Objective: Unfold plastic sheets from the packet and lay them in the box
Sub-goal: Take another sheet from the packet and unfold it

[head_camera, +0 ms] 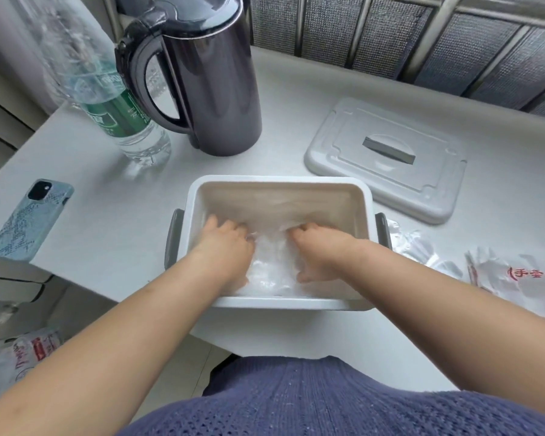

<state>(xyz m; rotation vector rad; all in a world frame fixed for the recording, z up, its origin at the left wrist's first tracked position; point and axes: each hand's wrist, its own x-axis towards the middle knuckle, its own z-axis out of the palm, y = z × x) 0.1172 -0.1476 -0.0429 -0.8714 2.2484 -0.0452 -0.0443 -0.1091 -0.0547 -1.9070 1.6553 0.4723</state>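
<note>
Pressing the plastic sheet [272,269] onto the box [199,196] floor, left hand [227,250] and right hand [321,250] flank it, probably flattening it; whether they pinch it is unclear. The packet [513,287] lies right of the box.

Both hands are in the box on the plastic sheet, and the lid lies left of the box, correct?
No. The head view shows the lid right of the box; the left hand and right hand are on the plastic sheet.
</note>
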